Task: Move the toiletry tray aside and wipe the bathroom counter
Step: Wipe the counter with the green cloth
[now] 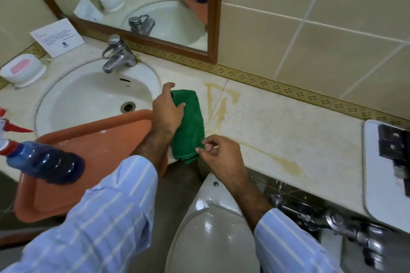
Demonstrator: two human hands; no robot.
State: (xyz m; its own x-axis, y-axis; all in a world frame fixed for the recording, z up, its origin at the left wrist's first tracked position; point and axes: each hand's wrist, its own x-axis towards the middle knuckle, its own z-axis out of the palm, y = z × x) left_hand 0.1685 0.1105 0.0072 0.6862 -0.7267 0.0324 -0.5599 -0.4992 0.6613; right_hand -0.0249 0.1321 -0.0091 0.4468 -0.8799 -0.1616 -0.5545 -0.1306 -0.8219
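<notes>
An orange tray point(99, 139) lies at the left, partly over the sink bowl point(93, 95), with a blue spray bottle point(44, 162) lying on it. A folded green cloth point(190, 126) rests on the marble counter point(288, 131) just right of the sink. My left hand point(167, 106) presses flat on the cloth's left side, thumb across it. Hovering at the cloth's near right corner, my right hand point(218, 153) has its fingers loosely curled and holds nothing. Brownish-yellow stains point(221, 104) streak the counter right of the cloth.
A chrome tap point(117, 54) stands behind the sink. At the far left sit a white soap dish with pink soap point(22, 71) and a white card point(56, 36). A white tray with black items point(388, 168) occupies the counter's right end. A toilet point(213, 228) is below.
</notes>
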